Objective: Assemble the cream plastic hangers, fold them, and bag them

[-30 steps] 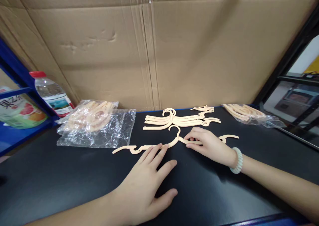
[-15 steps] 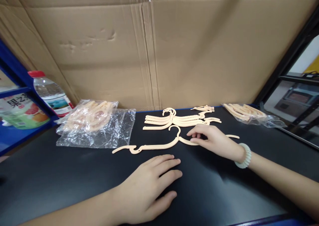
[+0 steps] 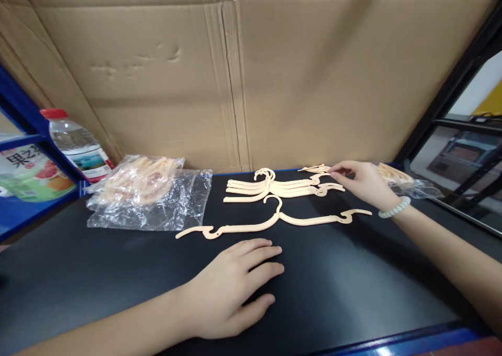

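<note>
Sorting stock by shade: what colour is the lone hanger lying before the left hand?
Pale cream-peach hanger, clearest in the head view.

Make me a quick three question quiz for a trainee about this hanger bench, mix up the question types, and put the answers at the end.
1. True or false: the left hand is holding the single hanger.
2. Multiple choice: the right hand reaches toward A) the water bottle, B) the small hanger pieces at the back, C) the plastic bag.
3. Fill in: the stack of hangers lies ___ the single hanger, nearer the cardboard.

Key: 1 false, it rests flat on the table, apart from the hanger. 2 B. 3 behind.
</note>
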A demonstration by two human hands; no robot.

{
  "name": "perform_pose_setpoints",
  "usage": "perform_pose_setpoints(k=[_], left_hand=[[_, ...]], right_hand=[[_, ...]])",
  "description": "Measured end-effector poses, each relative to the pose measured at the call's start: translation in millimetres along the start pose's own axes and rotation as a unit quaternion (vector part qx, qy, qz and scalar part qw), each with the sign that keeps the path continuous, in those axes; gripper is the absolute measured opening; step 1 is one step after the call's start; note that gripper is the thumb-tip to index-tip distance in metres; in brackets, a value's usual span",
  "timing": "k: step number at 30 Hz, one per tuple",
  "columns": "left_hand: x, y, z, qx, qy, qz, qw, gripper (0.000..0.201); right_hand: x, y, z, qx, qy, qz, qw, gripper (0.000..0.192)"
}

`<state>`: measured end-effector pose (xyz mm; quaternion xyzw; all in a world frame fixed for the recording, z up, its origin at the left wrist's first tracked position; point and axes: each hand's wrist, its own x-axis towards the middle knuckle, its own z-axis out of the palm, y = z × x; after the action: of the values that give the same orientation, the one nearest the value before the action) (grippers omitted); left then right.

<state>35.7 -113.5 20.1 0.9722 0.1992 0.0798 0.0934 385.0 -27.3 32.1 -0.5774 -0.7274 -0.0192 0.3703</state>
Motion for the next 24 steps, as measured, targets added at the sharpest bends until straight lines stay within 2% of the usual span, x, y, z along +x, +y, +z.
perform_pose_setpoints(k=[11,20,24], left_hand=[[2,-6,-1.1,-0.018,0.027,0.028,0.999,0.037],[-2,-10,4.0,-0.053,0.056,0.04,0.996,0.038],[-1,-10,3.8,-0.059,0.057,0.04,0.996,0.038]], right_hand=[[13,37,18,-0.07,-0.039,0.036,0.996,0.019],[45,63,29,-0.162,-0.1,0.076,0.979,0.016],[64,63,31,-0.2,-0.153,0.064,0.966,0.02]])
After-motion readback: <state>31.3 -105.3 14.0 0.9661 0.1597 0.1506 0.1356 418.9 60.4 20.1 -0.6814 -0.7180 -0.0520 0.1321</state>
